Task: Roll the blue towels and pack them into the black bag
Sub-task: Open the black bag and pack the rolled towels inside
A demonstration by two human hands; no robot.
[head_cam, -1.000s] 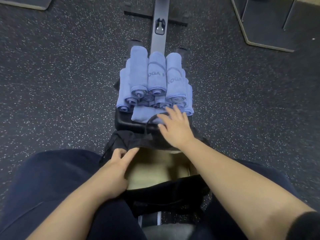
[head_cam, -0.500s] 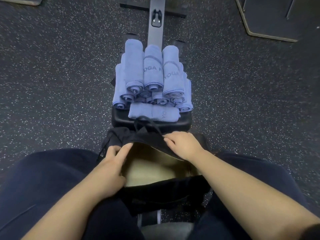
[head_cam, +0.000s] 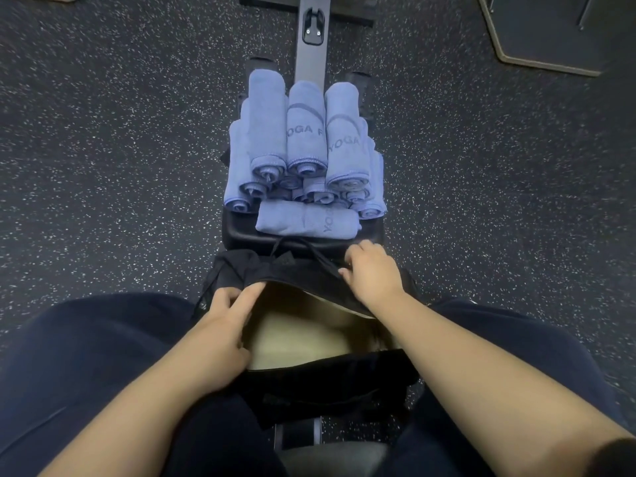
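Head view: rolled towels lie just beyond right hand gripping bag.

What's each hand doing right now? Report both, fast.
Left hand: grips the black bag at its left rim.
Right hand: grips the bag's far rim.

Left hand fingers curled, gripping; right hand curled, knuckles up.

Dark speckled floor; black bench; mat.
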